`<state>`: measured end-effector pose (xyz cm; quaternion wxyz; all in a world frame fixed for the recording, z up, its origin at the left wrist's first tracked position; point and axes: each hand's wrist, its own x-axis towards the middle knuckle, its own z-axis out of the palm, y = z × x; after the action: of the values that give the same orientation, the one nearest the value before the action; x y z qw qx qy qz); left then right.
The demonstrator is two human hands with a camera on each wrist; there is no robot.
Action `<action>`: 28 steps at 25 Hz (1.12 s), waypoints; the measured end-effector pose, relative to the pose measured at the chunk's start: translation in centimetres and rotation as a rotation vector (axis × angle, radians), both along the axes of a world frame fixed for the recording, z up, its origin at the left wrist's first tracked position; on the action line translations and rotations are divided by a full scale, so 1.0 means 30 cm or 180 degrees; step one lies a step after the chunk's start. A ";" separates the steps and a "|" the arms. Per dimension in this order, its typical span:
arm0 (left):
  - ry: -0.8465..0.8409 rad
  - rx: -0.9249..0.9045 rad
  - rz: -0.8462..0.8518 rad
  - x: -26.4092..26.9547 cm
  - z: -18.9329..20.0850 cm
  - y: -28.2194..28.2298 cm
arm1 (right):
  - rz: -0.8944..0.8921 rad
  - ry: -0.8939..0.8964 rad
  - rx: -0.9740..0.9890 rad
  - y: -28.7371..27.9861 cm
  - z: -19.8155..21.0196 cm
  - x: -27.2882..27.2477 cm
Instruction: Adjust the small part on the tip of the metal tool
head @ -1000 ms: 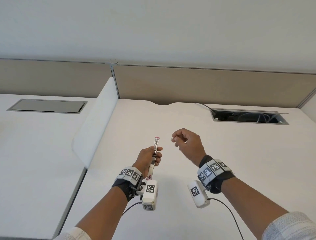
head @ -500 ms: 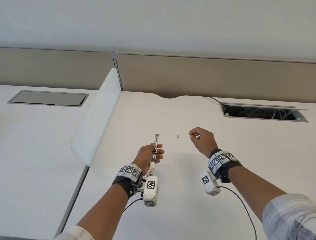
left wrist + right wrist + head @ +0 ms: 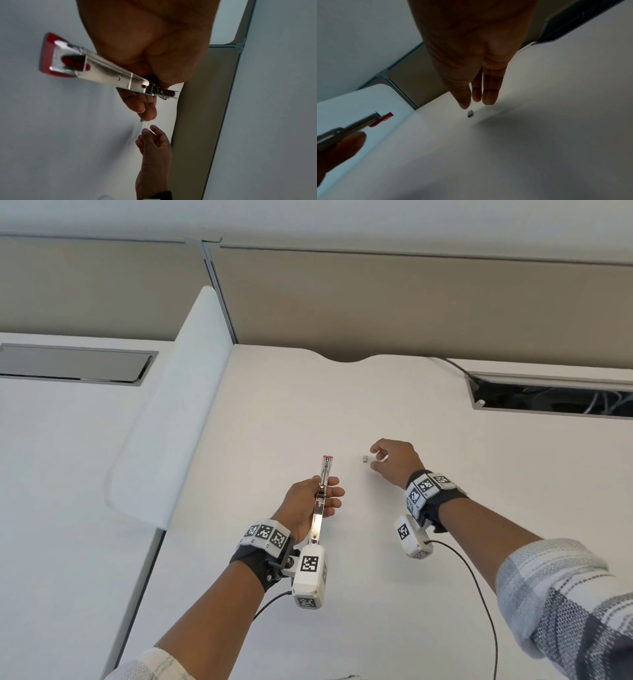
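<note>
My left hand grips a long chrome stapler part with a red end, held up above the white desk. Its fingers curl round the metal bar. A small grey staple block lies on the desk to the right of the stapler. My right hand hovers just right of the block, thumb and fingers apart on either side of it and holding nothing. In the right wrist view the fingertips hang just above the block without touching it.
A white rounded divider panel stands at the left of the desk. Beige partition walls close off the back. An open cable cutout is at back right, a closed cover at far left. A black cable trails from my right wrist.
The right hand left the stapler's tip, swung right while the small block appeared on the desk, and has now come back down beside it. The left hand kept its grip.
</note>
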<state>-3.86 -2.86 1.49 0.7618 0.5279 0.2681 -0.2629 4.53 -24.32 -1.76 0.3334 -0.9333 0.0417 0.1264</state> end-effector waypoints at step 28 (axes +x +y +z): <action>-0.0166 -0.0242 0.0089 -0.063 0.038 0.007 | 0.0275 -0.0820 0.0439 0.145 0.161 -0.195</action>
<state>-5.74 -2.64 2.63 0.7917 0.5014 0.2453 -0.2485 -1.31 -19.96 3.06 0.3936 -0.9176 -0.0504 0.0224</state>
